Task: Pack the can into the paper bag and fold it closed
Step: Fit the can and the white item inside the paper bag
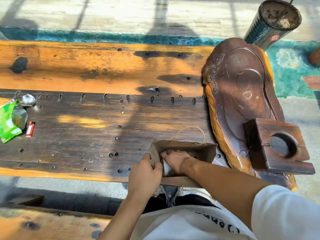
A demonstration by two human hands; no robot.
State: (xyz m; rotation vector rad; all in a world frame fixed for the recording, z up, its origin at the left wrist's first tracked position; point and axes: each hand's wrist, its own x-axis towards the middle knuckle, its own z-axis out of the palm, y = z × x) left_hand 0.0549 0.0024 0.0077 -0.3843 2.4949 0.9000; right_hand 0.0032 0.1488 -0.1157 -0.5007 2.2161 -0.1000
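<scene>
A brown paper bag (206, 149) with twine handles stands open at the near edge of the wooden table (86, 135). My right hand (174, 161) reaches down into the bag's mouth and is closed around a silver can (166, 168), which is partly inside the bag. Only a strip of the can shows between my two hands. My left hand (144, 175) pinches the bag's left wall and holds the opening apart.
A large carved wooden tea tray (242, 101) with a square block (280, 144) on it lies right of the bag. At the far left are a green wrapper (7, 122), foil and a red lighter (30, 129). A dark tin (273, 23) stands at the back right.
</scene>
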